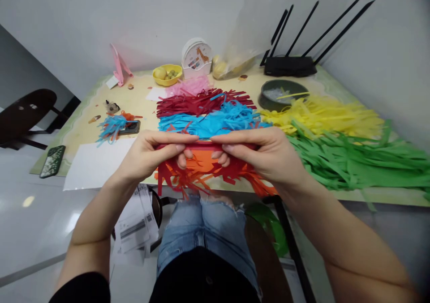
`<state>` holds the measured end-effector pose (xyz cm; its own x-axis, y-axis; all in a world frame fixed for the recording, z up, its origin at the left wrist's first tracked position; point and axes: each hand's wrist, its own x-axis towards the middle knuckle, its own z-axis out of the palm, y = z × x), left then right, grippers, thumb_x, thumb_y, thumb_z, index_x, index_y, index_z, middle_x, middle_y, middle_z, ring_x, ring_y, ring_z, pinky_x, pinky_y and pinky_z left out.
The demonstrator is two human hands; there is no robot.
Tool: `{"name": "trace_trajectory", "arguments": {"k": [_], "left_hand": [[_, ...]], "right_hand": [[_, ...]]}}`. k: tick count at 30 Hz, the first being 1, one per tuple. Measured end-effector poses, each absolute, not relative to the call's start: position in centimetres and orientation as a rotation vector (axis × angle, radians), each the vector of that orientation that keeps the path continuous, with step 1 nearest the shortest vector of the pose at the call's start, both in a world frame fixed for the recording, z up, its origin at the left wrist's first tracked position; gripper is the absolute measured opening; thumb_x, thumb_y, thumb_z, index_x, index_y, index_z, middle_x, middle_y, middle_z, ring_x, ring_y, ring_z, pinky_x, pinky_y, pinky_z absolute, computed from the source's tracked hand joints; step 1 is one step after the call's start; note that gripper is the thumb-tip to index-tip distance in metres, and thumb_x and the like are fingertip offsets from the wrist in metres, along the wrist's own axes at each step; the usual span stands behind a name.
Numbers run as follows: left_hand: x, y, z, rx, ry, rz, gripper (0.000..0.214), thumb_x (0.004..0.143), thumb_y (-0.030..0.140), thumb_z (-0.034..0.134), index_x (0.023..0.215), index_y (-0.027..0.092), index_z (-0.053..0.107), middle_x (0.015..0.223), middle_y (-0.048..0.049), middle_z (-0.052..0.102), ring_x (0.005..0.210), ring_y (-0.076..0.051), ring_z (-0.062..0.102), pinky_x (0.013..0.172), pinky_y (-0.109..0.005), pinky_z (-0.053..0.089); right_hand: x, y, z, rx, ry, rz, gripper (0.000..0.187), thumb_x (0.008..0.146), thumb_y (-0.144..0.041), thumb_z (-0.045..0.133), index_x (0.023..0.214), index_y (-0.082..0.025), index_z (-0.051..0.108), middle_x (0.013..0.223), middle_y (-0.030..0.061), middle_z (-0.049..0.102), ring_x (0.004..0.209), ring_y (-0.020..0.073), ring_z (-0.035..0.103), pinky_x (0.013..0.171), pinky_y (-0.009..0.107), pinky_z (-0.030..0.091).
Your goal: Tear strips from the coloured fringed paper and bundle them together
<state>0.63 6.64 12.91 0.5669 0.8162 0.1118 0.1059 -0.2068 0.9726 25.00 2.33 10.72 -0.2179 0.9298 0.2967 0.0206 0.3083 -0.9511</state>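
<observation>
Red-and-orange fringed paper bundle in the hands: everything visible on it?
The paper bundle looks like thin craft paper: a red band along the top, an orange sheet below it, both cut into narrow fringe strips that hang down loose and tangled. It is held roughly level above the near edge of the table, in front of the blue strip pile. The left hand and right hand pinch its top edge, thumbs on top, fingers curled beneath. Whether it rests on the table cannot be told.
</observation>
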Motion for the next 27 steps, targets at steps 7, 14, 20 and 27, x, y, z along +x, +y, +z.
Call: {"name": "trace_trajectory", "arguments": {"k": [7, 14, 20, 27], "left_hand": [[0.2, 6.8, 12.2, 1.632, 0.622, 0.835, 0.014, 0.086, 0.028, 0.073, 0.089, 0.019, 0.083, 0.075, -0.0065, 0.073, 0.066, -0.014, 0.069, 0.063, -0.025, 0.059], [0.7, 6.4, 13.4, 1.828, 0.79, 0.7, 0.024, 0.089, 0.034, 0.072, 0.104, 0.016, 0.075, 0.072, -0.0031, 0.07, 0.06, -0.013, 0.066, 0.054, -0.021, 0.051], [1.4, 6.1, 13.9, 2.227, 0.893, 0.756, 0.012, 0.089, 0.024, 0.069, 0.083, 0.015, 0.073, 0.077, -0.0032, 0.073, 0.068, -0.012, 0.064, 0.06, -0.02, 0.048], [1.4, 5.6, 13.2, 2.063, 0.907, 0.828, 0.013, 0.09, 0.026, 0.069, 0.089, 0.014, 0.075, 0.079, -0.0047, 0.076, 0.067, -0.013, 0.07, 0.061, -0.02, 0.054]], "right_hand": [[24.8, 2.7, 10.6, -0.739, -1.608, 1.021, 0.016, 0.087, -0.021, 0.067, 0.089, -0.022, 0.083, 0.078, 0.0035, 0.077, 0.067, 0.0126, 0.072, 0.06, 0.023, 0.061], [25.0, 2.4, 11.0, -0.746, -1.934, 0.55, 0.032, 0.084, -0.01, 0.056, 0.091, -0.028, 0.082, 0.084, 0.0007, 0.079, 0.075, 0.0135, 0.073, 0.071, 0.025, 0.06], [25.0, 2.1, 11.2, -0.887, -1.931, 0.562, 0.027, 0.088, -0.017, 0.063, 0.107, -0.026, 0.079, 0.096, 0.0029, 0.081, 0.08, 0.0152, 0.075, 0.075, 0.025, 0.061], [24.2, 2.1, 10.8, -1.074, -1.64, 0.886, 0.01, 0.087, -0.025, 0.072, 0.09, -0.02, 0.08, 0.082, 0.0034, 0.081, 0.07, 0.0166, 0.077, 0.067, 0.025, 0.064]]}}
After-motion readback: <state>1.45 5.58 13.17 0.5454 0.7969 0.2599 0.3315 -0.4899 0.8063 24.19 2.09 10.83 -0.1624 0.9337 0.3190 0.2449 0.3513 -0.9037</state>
